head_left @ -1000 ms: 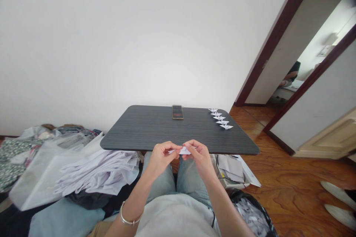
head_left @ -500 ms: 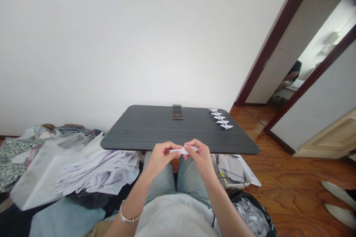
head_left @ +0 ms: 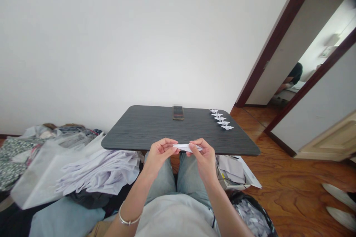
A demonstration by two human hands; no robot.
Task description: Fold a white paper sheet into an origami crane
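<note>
Both my hands pinch a small folded white paper piece [head_left: 185, 147] just above the near edge of the dark grey table [head_left: 155, 129]. My left hand [head_left: 160, 153] grips its left end with closed fingers. My right hand [head_left: 204, 155] grips the right end, fingers curled. The paper lies flat and narrow between them. A row of several finished white folded paper figures [head_left: 221, 120] sits on the table's far right. A phone [head_left: 178, 112] lies at the table's far edge.
A heap of white bags and clothes [head_left: 69, 166] fills the left side. Papers in a tray [head_left: 232, 172] lie under the table at right. A wooden floor [head_left: 292, 185] and an open doorway [head_left: 306, 66] are at right, with a person sitting beyond it.
The paper piece has been drawn out flatter and longer between my fingers, and both hands have risen slightly toward the table edge.
</note>
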